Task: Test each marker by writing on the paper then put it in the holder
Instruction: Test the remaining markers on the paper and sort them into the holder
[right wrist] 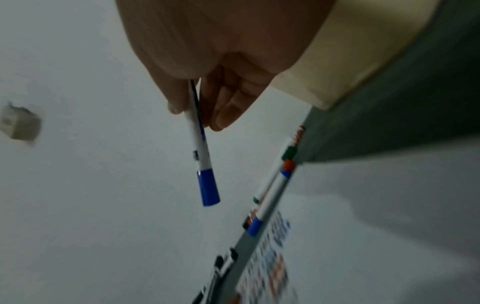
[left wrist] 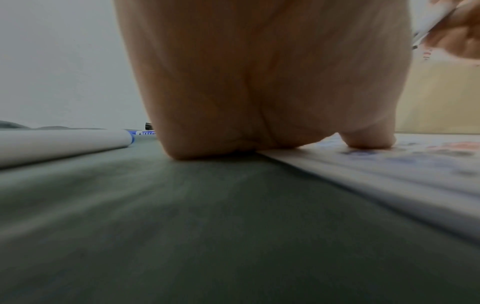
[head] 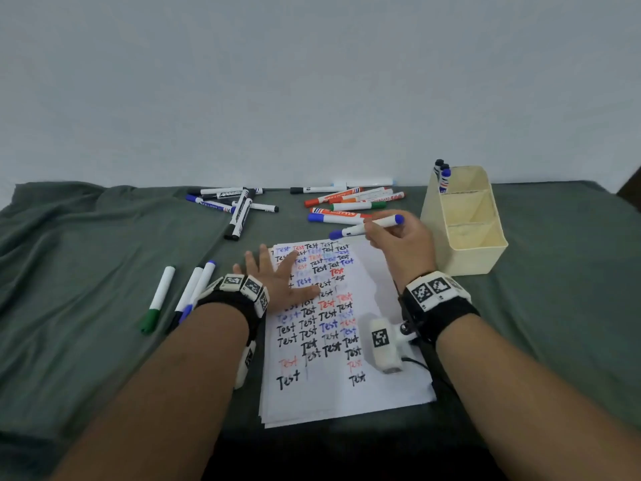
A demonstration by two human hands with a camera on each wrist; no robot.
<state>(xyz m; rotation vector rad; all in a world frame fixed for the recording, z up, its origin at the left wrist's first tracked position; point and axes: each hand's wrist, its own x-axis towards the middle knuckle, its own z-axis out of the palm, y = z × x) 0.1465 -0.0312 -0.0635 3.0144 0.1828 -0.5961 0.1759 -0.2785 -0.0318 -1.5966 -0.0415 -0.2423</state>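
My right hand [head: 392, 237] pinches a capped blue marker [head: 366, 226] above the paper's far edge, its cap pointing left; the right wrist view shows the same blue marker [right wrist: 201, 158] held between my thumb and fingers [right wrist: 226, 111]. My left hand [head: 277, 272] lies flat, fingers spread, pressing on the left side of the white paper [head: 388, 383], which is covered with "Test" in black, red and blue. The heel of the left hand [left wrist: 259, 92] rests at the edge of the paper [left wrist: 389, 174]. The cream holder [head: 464, 230] stands right of the paper with blue-capped markers [head: 442, 175] in its far compartment.
Loose black and blue markers [head: 239, 206] lie at the back centre, and red, orange, green and blue ones [head: 353, 203] behind the paper. Three markers [head: 180, 293] lie left of my left wrist. A green cloth [head: 86, 272] covers the table; a white wall stands behind.
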